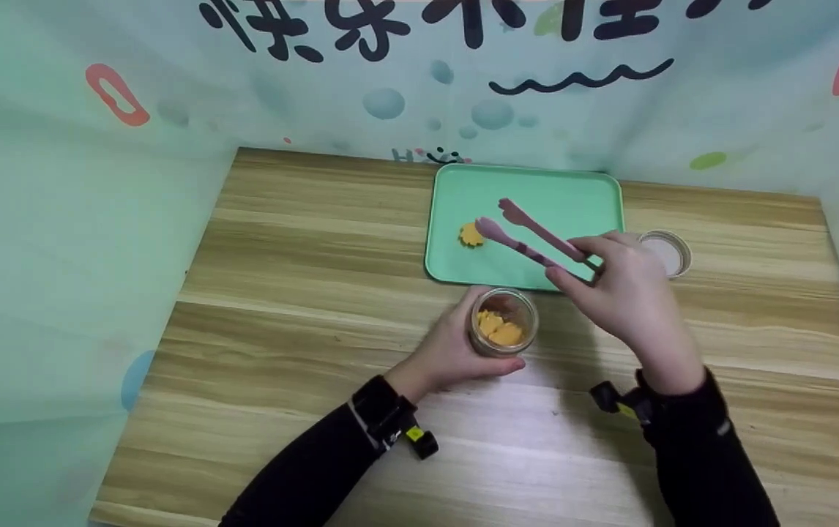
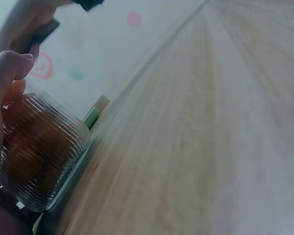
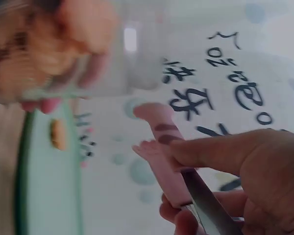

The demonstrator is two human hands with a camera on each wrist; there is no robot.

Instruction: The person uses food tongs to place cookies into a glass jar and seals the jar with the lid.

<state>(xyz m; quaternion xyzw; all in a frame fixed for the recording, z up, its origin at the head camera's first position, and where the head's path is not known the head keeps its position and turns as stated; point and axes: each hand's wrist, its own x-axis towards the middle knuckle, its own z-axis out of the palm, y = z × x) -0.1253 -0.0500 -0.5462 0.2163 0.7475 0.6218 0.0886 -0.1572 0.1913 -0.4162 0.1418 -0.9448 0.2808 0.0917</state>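
My left hand (image 1: 449,350) grips a clear ribbed jar (image 2: 49,147) round its side, thumb nearest me, with the mouth facing up. Several orange flower-shaped cookies (image 1: 505,334) lie inside it. My right hand (image 1: 632,296) holds pink-tipped tongs (image 1: 547,238) between thumb and fingers; in the right wrist view the thumb lies along one pink arm (image 3: 161,129). The tong tips are spread, with nothing between them, above a green tray (image 1: 558,192). One orange flower-shaped cookie (image 1: 471,234) lies on the tray's left part, beside the tong tips in the head view.
A round jar lid (image 1: 665,252) lies on the wood-grain table (image 1: 302,256) just right of the tray, partly behind my right hand. Behind the table hangs a pale green printed cloth (image 1: 302,102), which also lines the left side.
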